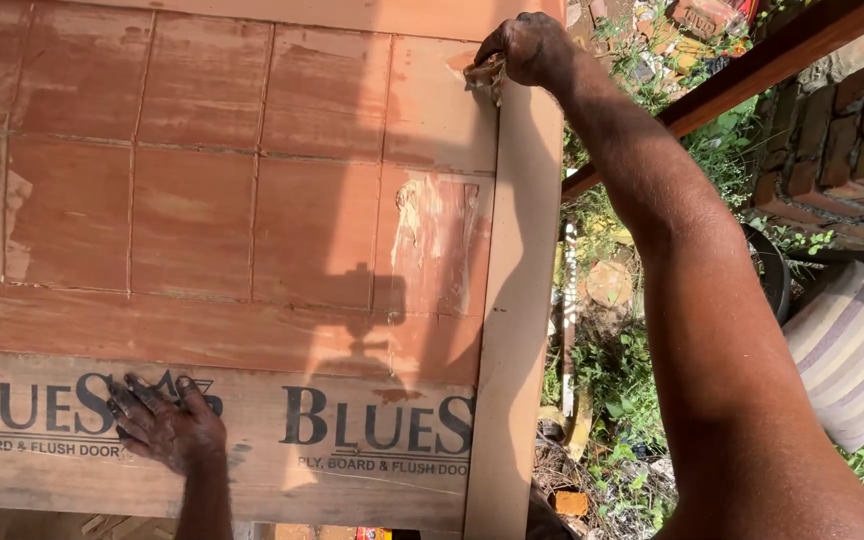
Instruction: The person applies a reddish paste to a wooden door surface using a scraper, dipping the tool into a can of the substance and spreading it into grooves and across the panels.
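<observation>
Tiles (192, 215) in reddish brown cover the flat surface seen from above, grouted in a grid, and below them runs a board (282, 440) with large dark printed lettering in two repeated blocks over smaller lines. The left hand (165, 425) lies flat on that board, fingers spread and gripping nothing, bracing the body. To the right a pale upright plank (520, 300) edges the tiles. At its top the right hand (527, 48) has its fingers closed on a small rag (482, 75) pressed to the tile corner. Wiping well here likely means short strokes along the joint, firm weight on the left hand, and care at the edge. Beyond lie weeds, bricks (832, 150) and a striped cloth (852, 350).
</observation>
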